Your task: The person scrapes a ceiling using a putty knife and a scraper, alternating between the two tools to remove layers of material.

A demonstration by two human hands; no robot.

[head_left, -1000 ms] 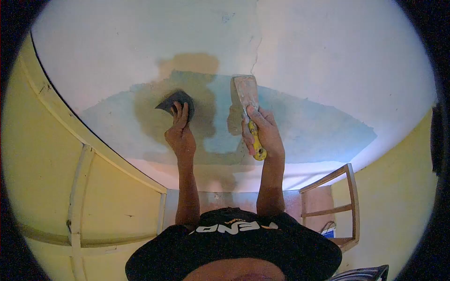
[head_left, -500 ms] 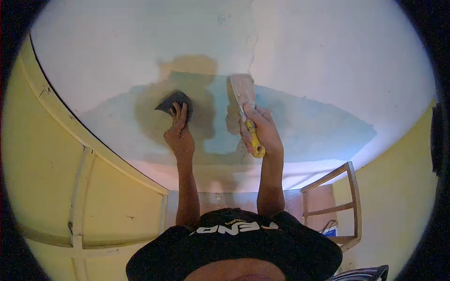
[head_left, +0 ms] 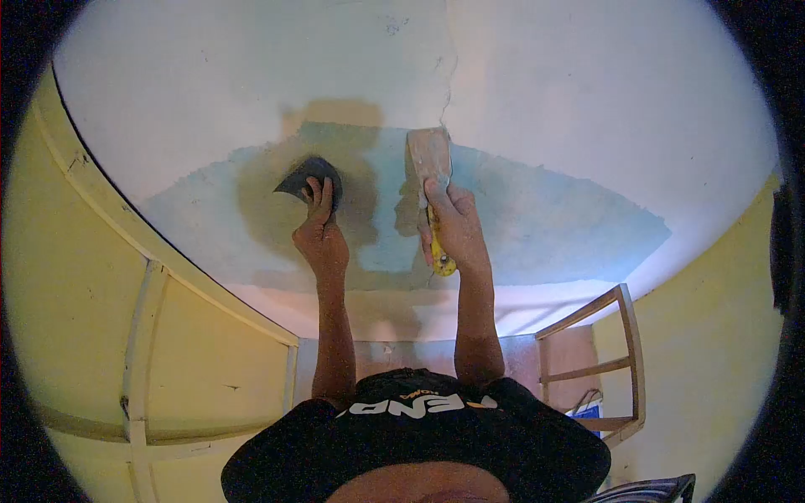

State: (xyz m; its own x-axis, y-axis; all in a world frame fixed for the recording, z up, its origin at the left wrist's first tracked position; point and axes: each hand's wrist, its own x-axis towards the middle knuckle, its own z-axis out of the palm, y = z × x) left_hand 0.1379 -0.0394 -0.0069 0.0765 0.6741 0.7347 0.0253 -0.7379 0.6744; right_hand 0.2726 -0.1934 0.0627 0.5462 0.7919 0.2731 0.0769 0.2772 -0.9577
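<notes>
My left hand is raised to a painted wall surface, its fingers closed on a dark sheet of sandpaper. The sheet is curled, with a pointed corner sticking out to the left. To the right, my right hand grips a putty knife with a yellow handle. Its pale-smeared blade points upward, close to the wall surface; whether it touches cannot be told. Behind both hands lies a blue-green patch with ragged upper edges, darkened by my shadow.
A thin crack runs up from near the blade. Yellow panels with a wooden frame stand at left. At right are an open wooden frame, a yellow wall and a dark curved object at the bottom edge.
The putty knife has shifted slightly left and turned more upright, with my right hand moving along. My left hand and the sandpaper have barely moved.
</notes>
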